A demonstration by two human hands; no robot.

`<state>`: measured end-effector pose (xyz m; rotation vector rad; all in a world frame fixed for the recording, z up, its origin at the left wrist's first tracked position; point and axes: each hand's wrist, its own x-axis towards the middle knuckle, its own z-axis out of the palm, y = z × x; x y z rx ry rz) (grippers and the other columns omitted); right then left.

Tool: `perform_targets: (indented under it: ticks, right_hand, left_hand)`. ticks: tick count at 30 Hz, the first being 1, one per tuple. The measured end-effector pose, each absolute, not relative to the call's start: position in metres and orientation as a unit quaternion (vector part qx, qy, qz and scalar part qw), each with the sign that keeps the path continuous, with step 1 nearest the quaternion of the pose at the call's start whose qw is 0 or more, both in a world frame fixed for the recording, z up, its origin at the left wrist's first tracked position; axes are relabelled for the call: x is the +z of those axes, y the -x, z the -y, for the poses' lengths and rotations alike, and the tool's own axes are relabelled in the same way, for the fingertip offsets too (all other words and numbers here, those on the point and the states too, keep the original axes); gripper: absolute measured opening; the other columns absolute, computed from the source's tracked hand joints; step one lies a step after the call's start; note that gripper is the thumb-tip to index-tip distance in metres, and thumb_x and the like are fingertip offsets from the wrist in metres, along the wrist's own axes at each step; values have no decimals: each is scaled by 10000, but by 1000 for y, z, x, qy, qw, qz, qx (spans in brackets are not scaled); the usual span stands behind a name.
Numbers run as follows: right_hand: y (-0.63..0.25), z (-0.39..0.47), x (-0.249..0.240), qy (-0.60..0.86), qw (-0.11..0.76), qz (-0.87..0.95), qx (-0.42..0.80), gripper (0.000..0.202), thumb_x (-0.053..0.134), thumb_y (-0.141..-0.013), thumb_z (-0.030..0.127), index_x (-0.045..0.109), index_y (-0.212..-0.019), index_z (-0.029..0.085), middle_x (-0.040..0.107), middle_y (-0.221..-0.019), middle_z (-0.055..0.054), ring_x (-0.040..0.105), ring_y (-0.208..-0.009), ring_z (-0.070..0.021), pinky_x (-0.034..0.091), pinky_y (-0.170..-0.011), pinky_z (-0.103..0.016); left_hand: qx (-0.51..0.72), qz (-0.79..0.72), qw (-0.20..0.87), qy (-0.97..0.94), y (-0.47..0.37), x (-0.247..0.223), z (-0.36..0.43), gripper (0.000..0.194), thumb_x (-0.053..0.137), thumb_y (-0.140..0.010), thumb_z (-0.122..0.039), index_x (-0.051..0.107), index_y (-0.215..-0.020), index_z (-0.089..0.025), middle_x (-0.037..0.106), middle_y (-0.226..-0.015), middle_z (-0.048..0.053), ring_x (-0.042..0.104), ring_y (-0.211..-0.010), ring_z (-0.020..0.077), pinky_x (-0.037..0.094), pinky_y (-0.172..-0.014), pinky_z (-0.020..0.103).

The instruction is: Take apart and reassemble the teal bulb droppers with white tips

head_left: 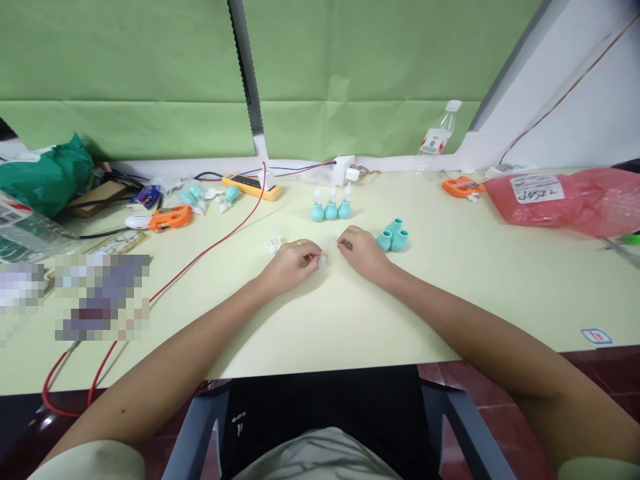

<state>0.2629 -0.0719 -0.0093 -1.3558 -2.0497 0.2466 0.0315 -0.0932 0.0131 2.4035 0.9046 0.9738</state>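
Observation:
My left hand (295,264) is closed in a pinch on a small translucent plastic piece (323,261), held just above the table. Close by on the right, my right hand (363,251) has its fingertips pinched together at the edge of some small clear pieces (333,243); what it grips is too small to make out. Beyond the hands stand several-part teal squeeze bulbs with white nozzles (331,211), three in a row. Three teal bulbs with open necks (395,238) lie beside my right hand. More small clear pieces (274,245) rest behind my left wrist.
Orange-handled tools lie at left (171,217) and right (463,187). A yellow power strip (251,187) and white plug (344,171) sit along the back. A red cable (205,252) crosses the left side. A clear bottle (440,137) and red plastic package (565,200) stand right.

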Motion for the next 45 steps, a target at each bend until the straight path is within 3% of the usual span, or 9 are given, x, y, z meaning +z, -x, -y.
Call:
perform_targets:
  ticks: [7,12,16,19,22,28,33,45]
  right_hand:
    - [-261,65,-12,516,318,792,67,152,560,-833,72,577,-761,205,609,-835,-46,573,-781,-200,450,-752,-341]
    - [-259,69,-8,526,339,774,93,131,570,-814,97,527,-811,221,606,-783,-16,534,-676,-177,417,-666,-325]
    - [-261,77,-4,505,415,729,204,107,627,-797,160,540,-831,213,623,-767,0,559,-646,-153,452,-658,-317]
    - [-262,84,0,447,485,673,335,153,694,-790,249,559,-841,200,656,-821,-18,585,-667,-143,477,-611,-293]
    - [-259,93,6,405,507,655,387,198,729,-804,301,569,-862,199,662,-860,-33,569,-659,-133,438,-514,-255]
    - [-252,111,13,365,494,730,301,97,678,-888,274,607,-924,219,634,-932,-44,619,-789,-163,499,-557,-267]
    - [-252,116,15,345,479,778,215,36,626,-935,257,613,-960,234,626,-969,-56,622,-777,-163,516,-569,-287]
    - [-251,117,15,321,456,808,189,44,585,-972,246,625,-989,241,616,-962,-60,596,-755,-161,498,-555,-290]
  left_hand:
    - [327,-345,233,-848,-32,8,91,151,624,-912,-311,723,-888,-199,748,-932,54,678,-792,168,551,-763,329]
    - [362,-373,362,-774,-35,6,92,180,709,-857,-366,661,-884,-195,746,-957,62,705,-859,190,580,-818,365]
    - [402,-371,425,-721,-37,5,92,295,766,-811,-346,579,-988,-202,734,-977,54,718,-892,181,586,-857,369]
    - [417,-366,438,-707,-38,5,93,321,767,-814,-328,605,-1053,-188,725,-1013,75,715,-940,184,583,-910,385]
    - [423,-363,439,-705,-38,6,93,286,758,-832,-344,649,-1037,-176,723,-1030,88,708,-974,192,575,-951,399]
    - [430,-342,452,-703,-39,12,98,274,755,-848,-382,667,-1014,-183,721,-1018,73,711,-942,193,602,-907,403]
    - [426,-323,448,-717,-40,13,100,257,743,-865,-390,674,-1012,-190,724,-1047,77,714,-1003,208,601,-930,410]
    - [428,-319,420,-734,-41,8,99,245,731,-882,-395,670,-1016,-199,727,-1014,59,723,-966,192,610,-868,356]
